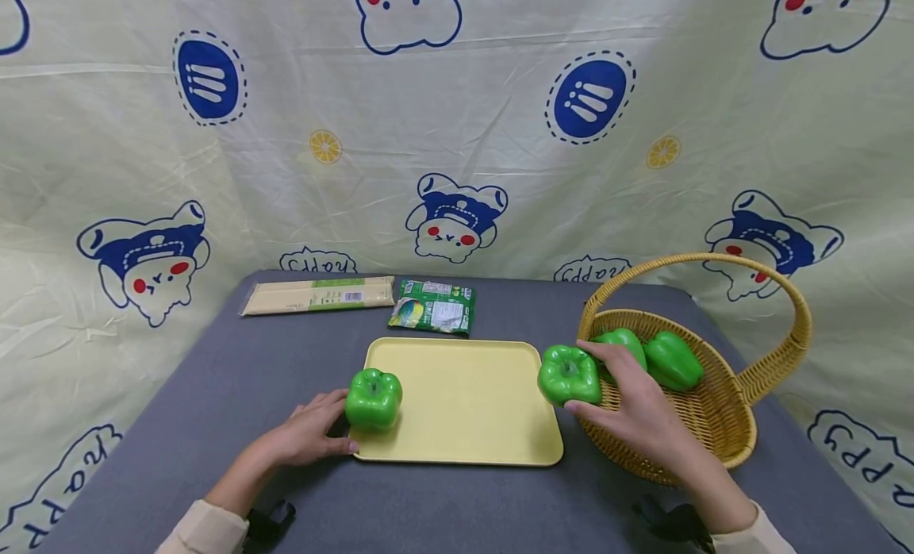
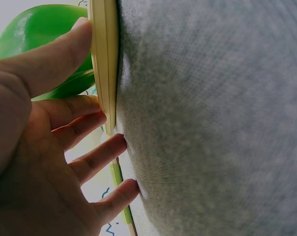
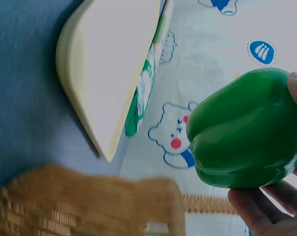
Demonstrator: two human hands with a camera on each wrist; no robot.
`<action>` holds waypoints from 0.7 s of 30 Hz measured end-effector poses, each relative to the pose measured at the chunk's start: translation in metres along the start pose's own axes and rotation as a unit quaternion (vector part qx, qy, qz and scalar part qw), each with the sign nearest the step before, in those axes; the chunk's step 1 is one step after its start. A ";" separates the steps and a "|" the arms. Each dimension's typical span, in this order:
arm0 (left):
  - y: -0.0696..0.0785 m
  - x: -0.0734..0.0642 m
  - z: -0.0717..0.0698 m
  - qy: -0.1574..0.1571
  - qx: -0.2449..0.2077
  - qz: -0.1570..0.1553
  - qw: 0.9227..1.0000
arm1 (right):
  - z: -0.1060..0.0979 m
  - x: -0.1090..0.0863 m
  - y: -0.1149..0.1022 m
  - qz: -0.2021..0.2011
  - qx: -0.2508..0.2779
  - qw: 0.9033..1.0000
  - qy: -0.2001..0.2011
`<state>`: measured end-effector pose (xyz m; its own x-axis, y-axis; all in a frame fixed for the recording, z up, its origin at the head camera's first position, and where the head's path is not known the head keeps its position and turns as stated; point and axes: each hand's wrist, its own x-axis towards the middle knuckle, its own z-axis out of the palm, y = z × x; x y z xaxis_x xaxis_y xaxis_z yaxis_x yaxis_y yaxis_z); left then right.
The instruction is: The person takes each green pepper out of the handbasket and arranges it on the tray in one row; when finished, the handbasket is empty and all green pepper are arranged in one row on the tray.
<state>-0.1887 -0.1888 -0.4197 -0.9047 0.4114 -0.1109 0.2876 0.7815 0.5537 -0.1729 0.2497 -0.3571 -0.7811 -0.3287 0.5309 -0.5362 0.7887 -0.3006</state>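
While one pepper (image 1: 569,375) is held in the right grip (image 1: 635,407) near the right edge of the tray (image 1: 471,403), the left edge is touched by the wide left grip (image 1: 314,431); through slipping, the pepper could be dropped.

Backdrop cloth (image 1: 500,125): blue "happy" in outlined bubbles (image 1: 317,261), 4 seen in head view, lettering turned and distorted, upper 2 partly hidden. Same cloth: blue ovals (image 1: 208,79) with pale strokes as emblem. Long beige packet (image 1: 278,298): barcode (image 1: 353,297) on label, fine print illegible. Green packet (image 1: 416,318): white panel (image 1: 447,314), wording too small to read.
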 end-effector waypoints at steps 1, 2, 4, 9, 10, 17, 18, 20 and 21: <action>0.000 0.000 0.000 0.000 -0.001 -0.001 1.000 | 0.003 0.001 -0.002 -0.004 0.003 1.000 0.000; 0.000 0.000 0.000 -0.001 -0.002 -0.002 1.000 | 0.005 0.002 -0.004 -0.006 0.008 1.000 -0.001; 0.000 0.000 0.000 0.000 -0.003 -0.004 1.000 | 0.010 0.003 -0.008 -0.012 0.018 1.000 -0.005; 0.001 0.000 0.000 -0.001 -0.005 -0.007 1.000 | 0.021 0.008 -0.018 -0.014 0.038 0.999 -0.015; 0.001 0.000 0.000 -0.002 -0.005 -0.007 1.000 | 0.024 0.009 -0.019 -0.013 0.041 0.999 -0.017; 0.001 0.000 0.000 0.000 0.000 -0.006 1.000 | 0.040 0.019 -0.028 -0.026 0.068 0.997 -0.022; 0.001 0.000 0.000 0.000 0.000 -0.005 1.000 | 0.043 0.020 -0.030 -0.028 0.075 0.996 -0.025; 0.001 0.000 0.000 0.000 0.000 -0.005 1.000 | 0.047 0.023 -0.032 -0.025 0.087 0.995 -0.033; 0.001 0.000 0.000 0.000 0.000 -0.005 1.000 | 0.050 0.024 -0.034 -0.022 0.092 0.995 -0.037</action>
<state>-0.1884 -0.1885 -0.4192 -0.9076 0.4035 -0.1161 0.2787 0.7858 0.5521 -0.1892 0.1894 -0.3738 -0.7735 -0.4031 0.4891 -0.6145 0.6661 -0.4229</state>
